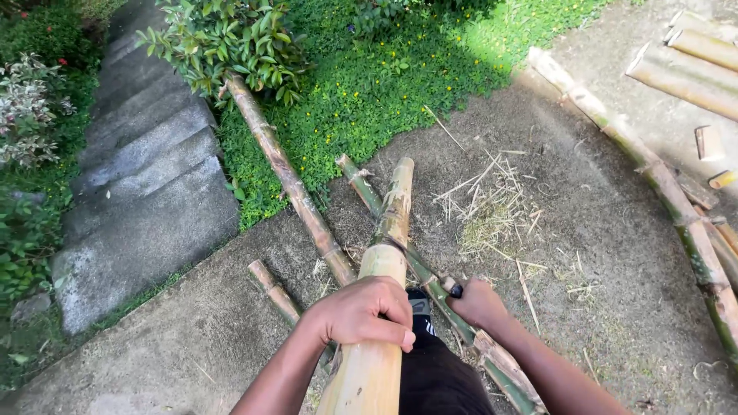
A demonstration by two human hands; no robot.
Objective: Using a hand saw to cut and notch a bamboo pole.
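At lower centre, the left hand [361,311] wraps firmly around a thick, pale yellow-green bamboo pole [382,269] running toward mid-frame. The right hand [478,302] is fisted around a dark handle [455,290]. The pole looks stiff, heavy, smooth-skinned; best gripped between nodes.
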